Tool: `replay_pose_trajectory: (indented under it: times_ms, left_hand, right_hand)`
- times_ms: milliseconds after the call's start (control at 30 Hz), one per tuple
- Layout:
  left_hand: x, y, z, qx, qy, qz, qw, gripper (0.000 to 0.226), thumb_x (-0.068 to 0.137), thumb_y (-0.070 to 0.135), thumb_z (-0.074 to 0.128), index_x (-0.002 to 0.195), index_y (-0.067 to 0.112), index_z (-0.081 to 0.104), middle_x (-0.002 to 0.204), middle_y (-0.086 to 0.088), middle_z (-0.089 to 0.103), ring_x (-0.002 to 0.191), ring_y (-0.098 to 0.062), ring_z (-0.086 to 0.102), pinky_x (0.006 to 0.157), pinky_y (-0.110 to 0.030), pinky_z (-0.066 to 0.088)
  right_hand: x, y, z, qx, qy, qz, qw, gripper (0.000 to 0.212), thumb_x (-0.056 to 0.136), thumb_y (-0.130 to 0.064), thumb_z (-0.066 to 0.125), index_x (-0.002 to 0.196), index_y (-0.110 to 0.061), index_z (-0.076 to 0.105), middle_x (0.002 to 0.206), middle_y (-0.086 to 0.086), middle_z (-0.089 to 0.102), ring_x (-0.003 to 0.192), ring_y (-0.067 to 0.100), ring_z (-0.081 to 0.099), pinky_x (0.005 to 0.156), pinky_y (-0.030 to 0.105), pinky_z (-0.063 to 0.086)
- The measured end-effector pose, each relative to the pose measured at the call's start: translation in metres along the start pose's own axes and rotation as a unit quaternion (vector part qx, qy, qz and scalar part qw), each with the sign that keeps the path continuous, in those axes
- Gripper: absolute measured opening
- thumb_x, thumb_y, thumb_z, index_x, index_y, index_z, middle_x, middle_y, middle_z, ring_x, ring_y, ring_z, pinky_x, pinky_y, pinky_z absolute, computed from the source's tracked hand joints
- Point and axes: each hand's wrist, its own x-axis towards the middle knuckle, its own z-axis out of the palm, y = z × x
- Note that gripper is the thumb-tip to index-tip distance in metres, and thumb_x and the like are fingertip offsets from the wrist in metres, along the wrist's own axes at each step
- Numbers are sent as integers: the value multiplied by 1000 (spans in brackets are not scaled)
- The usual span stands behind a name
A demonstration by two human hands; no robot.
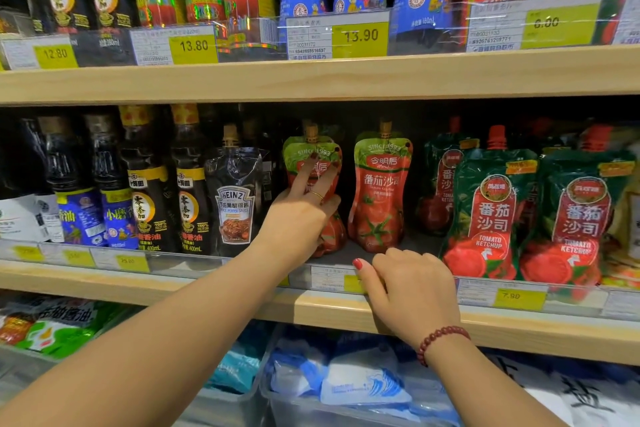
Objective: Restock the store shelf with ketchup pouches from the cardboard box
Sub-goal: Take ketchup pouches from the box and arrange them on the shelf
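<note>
On the middle shelf (519, 329) stand two red ketchup pouches with green tops and gold caps. My left hand (298, 218) is wrapped around the waist of the left ketchup pouch (311, 154), with the fingers spread up its front. The pouch stands upright on the shelf. The second ketchup pouch (379, 198) stands just to its right, apart from my hand. My right hand (415, 291) rests on the clear price rail (332, 279) at the shelf's front, fingers curled over it. No cardboard box is in view.
A black Heinz pouch (235, 204) and dark sauce bottles (149, 191) stand to the left. Green-and-red ketchup pouches (491, 218) fill the right. The upper shelf (311, 80) holds bottles and price tags. Clear bins with blue-white bags (360, 381) sit below.
</note>
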Motion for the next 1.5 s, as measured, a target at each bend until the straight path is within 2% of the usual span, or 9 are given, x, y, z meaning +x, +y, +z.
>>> replay_pose_trajectory:
  times_ms: [133,367,667,800,867,1033,1133,1267,1500]
  left_hand:
    - [-2,-2,4,-1,-11,-2,1000,60,72,16,74,128,22,54,156,-7,22,143,-38,11,87,-43,50]
    - [-5,-7,7,8,-40,-25,999,60,79,14,68,136,22,47,158,-7,10,144,-36,5,84,-38,51]
    - [-7,-9,2,-19,-24,-21,999,59,75,24,72,131,24,53,153,-8,26,140,-35,17,87,-47,49]
    - [-18,-6,-15,-33,19,-3,999,41,65,20,80,104,10,69,129,-20,53,120,-42,45,67,-45,53]
    - [-27,-3,-22,-39,18,2,999,39,70,21,76,105,9,65,123,-21,53,113,-39,46,68,-44,50]
    - [-66,9,-41,-140,33,-61,988,46,75,25,71,118,14,60,139,-12,43,127,-31,36,79,-43,48]
    - [-96,21,-50,-187,2,-102,977,45,77,33,72,117,18,60,133,-6,45,122,-25,39,81,-41,47]
    - [-142,35,-36,-267,-27,-142,953,43,78,32,72,117,18,60,126,-5,49,117,-24,44,87,-41,47]
    - [-229,71,15,-352,-134,-206,903,46,74,28,76,117,17,62,119,-7,52,113,-25,50,94,-39,44]
  right_hand:
    - [0,0,0,1,0,1,1000,43,90,-46,46,54,-24,51,51,-8,48,47,14,46,51,28,34]
    - [1,0,0,0,0,2,1000,43,90,-46,46,54,-25,51,51,-8,47,47,13,45,51,27,32]
    - [1,0,0,14,-3,1,1000,43,90,-42,50,53,-20,52,52,-2,50,48,20,48,54,29,30]
    - [0,2,-1,23,-1,-3,1000,44,92,-41,49,54,-19,53,53,-1,51,49,21,47,54,29,28]
    - [0,3,-1,29,-8,-1,1000,46,93,-42,46,54,-19,52,53,-1,50,50,21,47,53,29,27]
    - [0,7,-6,62,-18,4,998,44,94,-40,42,60,-17,55,62,3,56,63,27,55,58,30,27]
    - [-1,5,-13,115,-35,20,993,36,92,-38,44,71,-18,64,75,4,64,78,29,58,63,33,33]
    - [-27,-12,-21,262,10,44,964,25,86,-32,53,98,-19,70,101,3,68,101,28,56,89,44,40]
    - [-146,-90,2,377,56,120,917,15,82,-12,62,96,-10,68,101,7,65,97,26,56,86,34,42]
